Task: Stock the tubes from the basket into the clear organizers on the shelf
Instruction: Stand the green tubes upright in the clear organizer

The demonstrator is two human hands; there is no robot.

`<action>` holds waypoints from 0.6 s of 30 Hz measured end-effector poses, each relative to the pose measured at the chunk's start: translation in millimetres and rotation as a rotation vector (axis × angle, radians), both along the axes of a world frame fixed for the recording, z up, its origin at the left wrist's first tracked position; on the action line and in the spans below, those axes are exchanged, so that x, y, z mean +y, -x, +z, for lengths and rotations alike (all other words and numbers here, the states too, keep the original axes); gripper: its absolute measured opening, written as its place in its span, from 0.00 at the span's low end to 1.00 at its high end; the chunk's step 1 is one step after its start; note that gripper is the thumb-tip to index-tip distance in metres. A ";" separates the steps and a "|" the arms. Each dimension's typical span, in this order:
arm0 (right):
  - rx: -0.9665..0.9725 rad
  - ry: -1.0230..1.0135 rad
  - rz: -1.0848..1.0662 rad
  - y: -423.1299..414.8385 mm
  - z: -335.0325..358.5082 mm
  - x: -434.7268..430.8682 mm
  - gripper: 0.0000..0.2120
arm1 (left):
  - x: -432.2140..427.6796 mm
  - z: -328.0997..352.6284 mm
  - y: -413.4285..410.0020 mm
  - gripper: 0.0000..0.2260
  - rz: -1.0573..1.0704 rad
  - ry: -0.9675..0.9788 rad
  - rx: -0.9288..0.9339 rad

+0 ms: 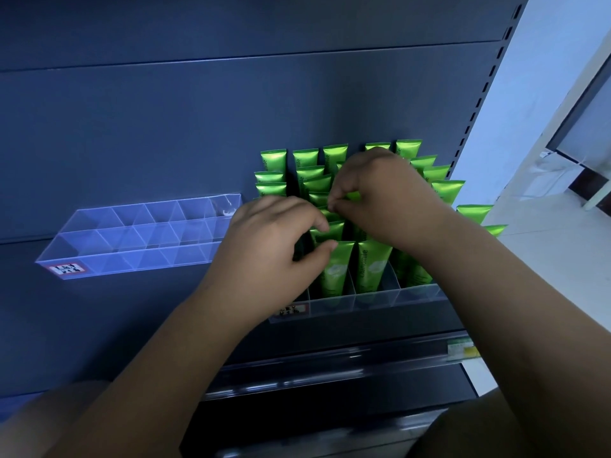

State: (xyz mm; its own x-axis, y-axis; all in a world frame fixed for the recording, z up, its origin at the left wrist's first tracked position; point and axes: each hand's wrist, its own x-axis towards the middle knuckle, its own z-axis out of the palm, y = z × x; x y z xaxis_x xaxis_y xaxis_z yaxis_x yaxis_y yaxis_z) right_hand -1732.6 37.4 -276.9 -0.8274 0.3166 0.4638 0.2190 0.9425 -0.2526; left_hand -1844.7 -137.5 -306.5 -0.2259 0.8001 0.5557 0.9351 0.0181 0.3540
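Tubes (372, 266) of green colour stand upright with the flat crimped ends up, in rows inside the right clear organizer (363, 300), which sits on the dark shelf (132, 309) near its right end. The left hand (274, 239) is over the front left part of this organizer; its fingers are curled and narrow, and the thumb and the first finger pinch the flat top of one of the tubes in the front rows. The right hand (380, 200) is just behind it, over the middle rows, and its fingertips are closed together on the top edge of another of the tubes. The two hands are very near each other, almost touching. A second clear organizer (132, 239) stands on the same shelf to the left, apart from the first one, and its dividers are visible through the walls. Each organizer has a small white label on the front, (64, 268) and (291, 309), but the print is too blurred to read. A shiny rail (330, 358) runs along the front edge of the shelf.
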 end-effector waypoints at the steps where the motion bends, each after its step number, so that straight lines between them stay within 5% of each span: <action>1: 0.011 -0.002 0.006 -0.1 -0.1 -0.1 0.05 | -0.3 0.5 0.3 0.10 0.005 -0.005 -0.001; 18: -0.053 0.093 -0.049 -3.6 5.4 -2.3 0.07 | -3.0 -1.9 1.7 0.12 0.053 0.010 0.045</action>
State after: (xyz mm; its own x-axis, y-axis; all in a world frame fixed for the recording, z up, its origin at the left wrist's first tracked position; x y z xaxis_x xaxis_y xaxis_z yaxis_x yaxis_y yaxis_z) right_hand -1729.0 35.1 -271.5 -0.8327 0.3969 0.3861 0.2796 0.9032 -0.3255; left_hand -1846.4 -140.5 -308.3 -0.2425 0.7936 0.5581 0.9478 0.0711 0.3107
